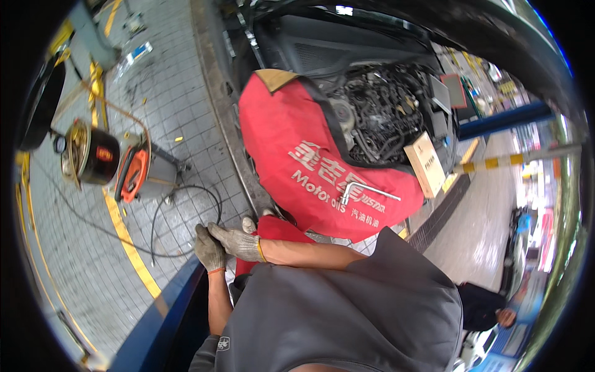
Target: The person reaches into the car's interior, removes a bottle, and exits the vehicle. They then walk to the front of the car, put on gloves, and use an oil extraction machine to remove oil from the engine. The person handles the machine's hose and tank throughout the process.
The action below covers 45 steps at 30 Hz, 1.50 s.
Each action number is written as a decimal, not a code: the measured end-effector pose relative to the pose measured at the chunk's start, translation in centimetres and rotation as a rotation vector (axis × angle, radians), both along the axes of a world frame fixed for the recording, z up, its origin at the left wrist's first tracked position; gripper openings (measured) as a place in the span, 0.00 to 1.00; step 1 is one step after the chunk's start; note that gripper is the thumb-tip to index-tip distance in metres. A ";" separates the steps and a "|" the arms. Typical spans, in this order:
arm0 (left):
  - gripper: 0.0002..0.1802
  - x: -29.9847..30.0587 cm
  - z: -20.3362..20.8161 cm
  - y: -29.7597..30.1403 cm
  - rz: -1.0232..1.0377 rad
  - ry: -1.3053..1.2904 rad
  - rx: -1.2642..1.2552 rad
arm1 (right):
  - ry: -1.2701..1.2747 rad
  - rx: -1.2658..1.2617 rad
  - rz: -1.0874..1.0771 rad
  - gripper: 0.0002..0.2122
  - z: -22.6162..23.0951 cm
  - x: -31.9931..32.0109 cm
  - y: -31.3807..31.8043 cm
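My left hand (209, 251) and my right hand (240, 243), both in grey knit work gloves, meet in front of me at the lower left. Their fingers are bent and pressed together; anything between them is hidden. My right forearm crosses in front of my grey top. Just beyond the hands, a red fender cover (273, 142) with pale lettering drapes over the car's edge. On it lie L-shaped metal wrenches (372, 189). A cardboard filter box (424, 164) stands at the cover's right end, beside the exposed engine (384, 111).
A wheeled fluid tank (145, 173) with an orange handle and a dark canister (93, 155) stand at left. A black hose (186, 192) loops across the tiled floor. The raised hood (471, 31) hangs overhead. Another person (483, 307) is at the lower right.
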<state>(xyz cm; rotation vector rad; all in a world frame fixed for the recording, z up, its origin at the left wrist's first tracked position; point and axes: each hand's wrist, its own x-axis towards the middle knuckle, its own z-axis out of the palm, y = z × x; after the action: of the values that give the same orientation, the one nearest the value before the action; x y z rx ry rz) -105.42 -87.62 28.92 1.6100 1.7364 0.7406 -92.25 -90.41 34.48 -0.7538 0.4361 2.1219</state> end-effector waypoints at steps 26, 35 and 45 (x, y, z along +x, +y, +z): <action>0.46 9.8 8.4 0.0 0.047 -0.412 -0.208 | 1.961 -1.186 -0.902 0.34 6.6 13.1 -7.3; 0.33 14.2 10.1 -9.2 -0.231 -0.540 -0.113 | 3.747 -1.848 -0.552 0.25 6.0 21.1 -17.4; 0.39 21.1 13.1 -20.1 -0.553 -1.272 -1.078 | 3.479 -1.232 -0.329 0.15 4.4 23.7 -25.0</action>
<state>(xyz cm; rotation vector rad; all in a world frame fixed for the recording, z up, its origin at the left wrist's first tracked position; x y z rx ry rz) -84.27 -107.70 42.01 0.4942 0.4630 0.2678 -68.51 -115.39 38.90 -1.9353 -1.6443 0.1458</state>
